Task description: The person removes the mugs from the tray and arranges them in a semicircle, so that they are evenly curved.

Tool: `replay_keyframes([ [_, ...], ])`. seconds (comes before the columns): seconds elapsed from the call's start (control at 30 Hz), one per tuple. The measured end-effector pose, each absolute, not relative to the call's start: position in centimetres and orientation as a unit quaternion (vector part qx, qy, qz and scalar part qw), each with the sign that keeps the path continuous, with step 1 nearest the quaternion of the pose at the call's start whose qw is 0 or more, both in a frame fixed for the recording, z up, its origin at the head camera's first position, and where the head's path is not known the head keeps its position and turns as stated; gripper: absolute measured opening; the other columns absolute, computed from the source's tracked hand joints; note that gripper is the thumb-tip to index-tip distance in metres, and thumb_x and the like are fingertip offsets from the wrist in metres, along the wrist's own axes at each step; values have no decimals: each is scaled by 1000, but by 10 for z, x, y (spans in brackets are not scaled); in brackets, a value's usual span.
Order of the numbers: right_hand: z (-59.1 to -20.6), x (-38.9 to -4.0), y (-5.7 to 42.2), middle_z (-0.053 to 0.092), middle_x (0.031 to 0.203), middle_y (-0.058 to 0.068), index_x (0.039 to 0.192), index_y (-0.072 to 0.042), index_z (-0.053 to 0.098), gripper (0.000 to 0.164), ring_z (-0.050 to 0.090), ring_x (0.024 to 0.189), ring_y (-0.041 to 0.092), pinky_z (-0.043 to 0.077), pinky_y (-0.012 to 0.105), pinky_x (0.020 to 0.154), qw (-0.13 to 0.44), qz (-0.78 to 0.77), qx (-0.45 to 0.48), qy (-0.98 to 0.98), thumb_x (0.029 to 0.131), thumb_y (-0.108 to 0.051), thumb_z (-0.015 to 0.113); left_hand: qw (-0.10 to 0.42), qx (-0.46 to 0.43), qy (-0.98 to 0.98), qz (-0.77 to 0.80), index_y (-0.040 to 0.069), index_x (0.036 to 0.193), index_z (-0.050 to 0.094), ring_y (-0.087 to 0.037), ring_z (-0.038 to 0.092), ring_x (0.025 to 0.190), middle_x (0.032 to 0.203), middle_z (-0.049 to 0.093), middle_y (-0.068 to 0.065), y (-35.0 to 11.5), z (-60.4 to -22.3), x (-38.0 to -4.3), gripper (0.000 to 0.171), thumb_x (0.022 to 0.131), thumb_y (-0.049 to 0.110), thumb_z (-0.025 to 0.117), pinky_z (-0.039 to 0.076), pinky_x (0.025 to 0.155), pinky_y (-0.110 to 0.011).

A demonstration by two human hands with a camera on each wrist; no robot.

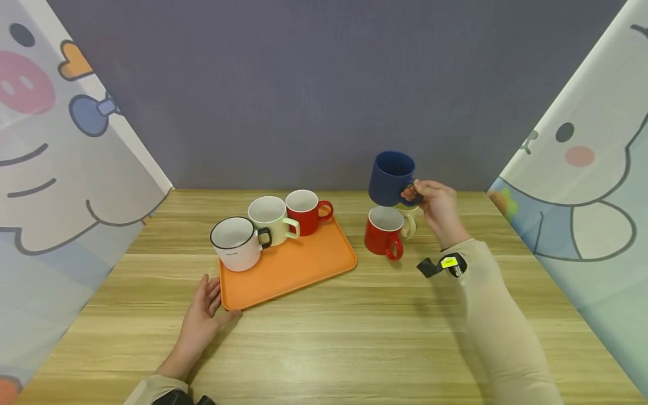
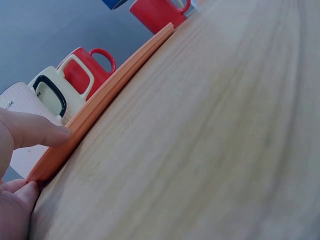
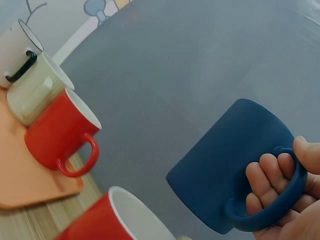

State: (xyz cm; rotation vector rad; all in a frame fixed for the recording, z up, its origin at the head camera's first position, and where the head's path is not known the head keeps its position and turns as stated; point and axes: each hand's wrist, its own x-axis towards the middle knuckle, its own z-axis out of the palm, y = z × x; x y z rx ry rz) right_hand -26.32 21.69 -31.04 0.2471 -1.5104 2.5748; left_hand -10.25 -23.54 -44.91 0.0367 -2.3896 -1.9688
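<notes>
My right grip (image 1: pixel 437 207) holds blue mug (image 1: pixel 385 188) by handle (image 3: pixel 276 210); I need it level, clear of red mug (image 1: pixel 378 238) below; left grip (image 1: pixel 200 320), uncurled, touches tray (image 1: pixel 298 273)

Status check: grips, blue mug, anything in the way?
Right grip holds blue mug aloft by handle. Left grip touches near-left corner of orange tray. Possible obstacles: three mugs on tray, red mug right of it.

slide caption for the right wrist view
Right grip holds a blue mug by its handle; three mugs on an orange tray.
</notes>
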Motion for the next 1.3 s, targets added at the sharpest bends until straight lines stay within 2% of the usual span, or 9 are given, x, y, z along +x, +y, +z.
replay_keyframes([
  [0.33, -310, -272, 232, 70, 65, 11, 67, 3, 71, 39, 70, 59, 19, 61, 26, 63, 131, 868, 61, -476, 98, 13, 48, 25, 10, -766, -642, -4, 154, -15, -47, 19, 144, 157, 13, -34, -236, -449, -103, 115, 78, -18, 71, 32, 105, -8],
  [0.73, -310, -278, 245, 69, 64, 11, 68, 4, 72, 35, 70, 60, 19, 61, 26, 64, 168, 867, 11, -470, 96, 12, 52, 33, 5, -762, -647, -8, 153, -13, -49, 19, 143, 156, 14, -36, -236, -450, -103, 113, 77, -20, 70, 33, 98, -1],
  [1.1, -318, -288, 253, 67, 60, 10, 64, 4, 69, 37, 68, 56, 17, 57, 22, 57, 222, 856, -34, -465, 96, 10, 54, 35, 5, -762, -646, -8, 153, -13, -50, 19, 142, 155, 14, -38, -237, -450, -102, 114, 76, -22, 70, 33, 104, -7],
  [1.3, -325, -295, 259, 67, 59, 12, 63, 6, 66, 32, 66, 52, 18, 57, 23, 54, 250, 862, -65, -436, 94, 12, 58, 38, 4, -762, -646, -8, 153, -13, -50, 20, 142, 154, 15, -38, -236, -449, -102, 114, 76, -23, 70, 33, 103, -6],
])
